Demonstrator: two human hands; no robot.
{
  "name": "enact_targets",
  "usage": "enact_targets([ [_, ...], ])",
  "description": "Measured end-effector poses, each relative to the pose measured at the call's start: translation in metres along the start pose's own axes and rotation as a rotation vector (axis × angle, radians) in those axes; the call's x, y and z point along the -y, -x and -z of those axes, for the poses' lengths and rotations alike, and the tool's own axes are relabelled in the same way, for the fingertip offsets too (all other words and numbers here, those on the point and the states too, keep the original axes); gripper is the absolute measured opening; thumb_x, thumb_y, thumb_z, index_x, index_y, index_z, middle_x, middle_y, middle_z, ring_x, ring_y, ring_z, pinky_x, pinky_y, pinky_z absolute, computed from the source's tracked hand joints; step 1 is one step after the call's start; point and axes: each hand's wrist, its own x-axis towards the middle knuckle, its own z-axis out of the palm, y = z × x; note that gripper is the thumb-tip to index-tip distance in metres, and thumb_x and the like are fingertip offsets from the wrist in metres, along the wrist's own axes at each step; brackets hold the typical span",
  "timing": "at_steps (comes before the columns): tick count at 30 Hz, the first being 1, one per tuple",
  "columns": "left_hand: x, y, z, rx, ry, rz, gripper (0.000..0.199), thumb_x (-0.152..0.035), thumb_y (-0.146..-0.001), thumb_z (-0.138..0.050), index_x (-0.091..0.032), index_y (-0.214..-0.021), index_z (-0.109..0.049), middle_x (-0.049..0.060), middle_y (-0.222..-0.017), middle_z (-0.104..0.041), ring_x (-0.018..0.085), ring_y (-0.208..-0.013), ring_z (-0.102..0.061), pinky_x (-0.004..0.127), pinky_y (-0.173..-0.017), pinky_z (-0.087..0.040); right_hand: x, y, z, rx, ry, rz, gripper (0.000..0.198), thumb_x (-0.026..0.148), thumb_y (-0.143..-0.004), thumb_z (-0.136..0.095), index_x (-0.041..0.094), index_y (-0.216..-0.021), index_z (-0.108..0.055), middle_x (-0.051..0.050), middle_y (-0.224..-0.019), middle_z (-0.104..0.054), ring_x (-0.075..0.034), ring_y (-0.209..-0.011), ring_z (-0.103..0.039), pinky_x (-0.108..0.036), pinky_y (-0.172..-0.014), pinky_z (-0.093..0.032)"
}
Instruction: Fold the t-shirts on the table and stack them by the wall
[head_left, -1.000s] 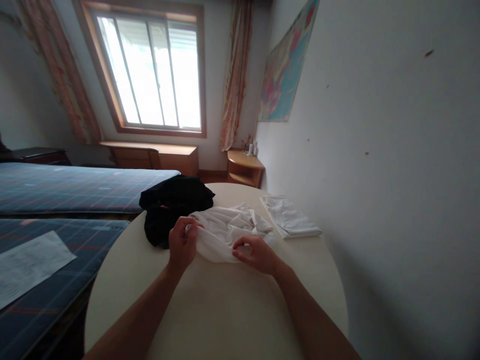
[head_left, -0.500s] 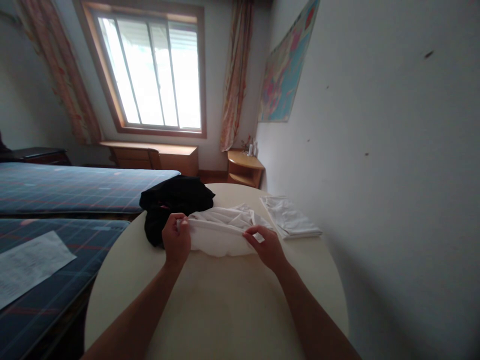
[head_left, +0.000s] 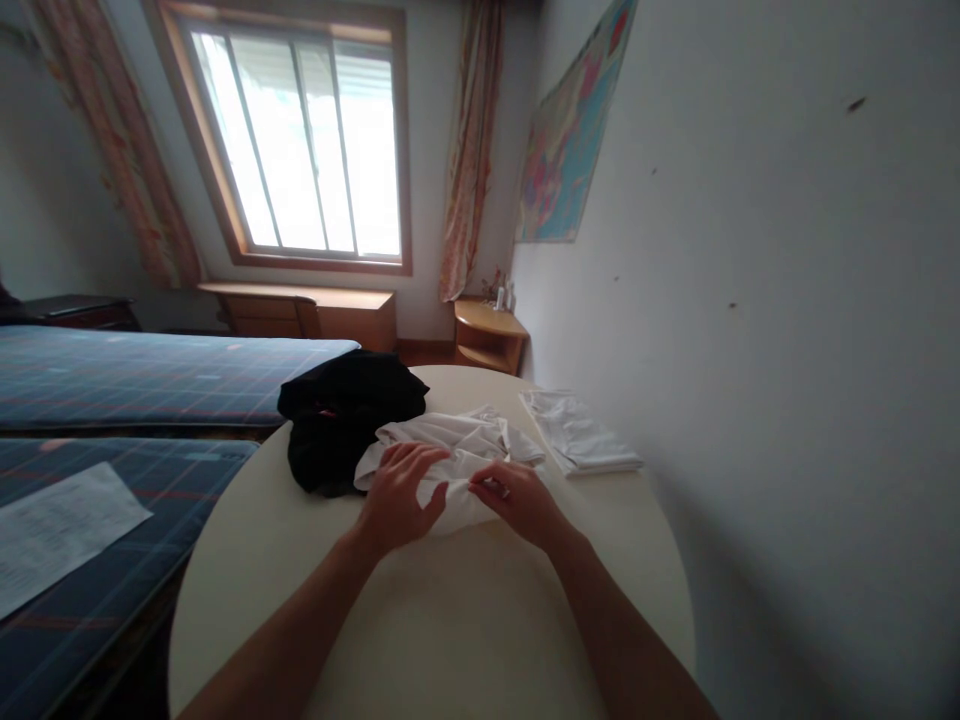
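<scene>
A crumpled white cloth garment (head_left: 469, 432) lies in loose folds on the round cream table (head_left: 465, 620). My left hand (head_left: 405, 495) is over its left near part, thumb and fingers apart, and its fingertips rest on the fabric. On the near edge, my right hand (head_left: 517, 495) pinches the cloth between thumb and fingers. What kind of garment it is cannot be made out. Against its left side lies a heap of black clothing (head_left: 345, 415). Off to the right is a flat, folded white cloth (head_left: 577, 435).
Two mattresses with blue plaid covers (head_left: 172, 385) stand left of the table, one with a printed paper sheet (head_left: 71, 530) on it. The white wall (head_left: 750, 400) runs close along the right. A wooden desk (head_left: 345, 310) and a corner shelf (head_left: 491, 325) stand by the window.
My left hand has let go of the cloth's left edge and moved right over it, its fingers spreading. My right hand has shifted slightly left and nearer, still pinching.
</scene>
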Motion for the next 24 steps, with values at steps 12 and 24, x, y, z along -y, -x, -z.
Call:
enact_targets([
  [12,-0.007,0.006,-0.015,0.357,0.331,0.216,0.015,-0.029,-0.093,-0.053,-0.022,-0.095,-0.065,0.002,-0.084,-0.071,0.017,-0.075,-0.066,0.027,-0.069,-0.048,0.005,0.001,-0.002,0.088,-0.089,-0.02,0.015,0.036,-0.093,-0.062,0.023,-0.096,-0.069,-0.001,-0.084,-0.072,-0.013,-0.072,-0.064,-0.023,-0.068,-0.046],
  [24,0.014,0.0,-0.003,0.132,0.022,0.295,0.015,-0.033,-0.09,-0.053,-0.022,-0.083,-0.062,0.001,-0.078,-0.068,0.018,-0.075,-0.064,0.027,-0.071,-0.043,-0.021,0.003,0.025,0.092,0.102,-0.139,0.034,0.023,-0.078,-0.067,0.023,-0.111,-0.062,-0.003,-0.089,-0.069,-0.018,-0.077,-0.063,-0.03,-0.079,-0.046],
])
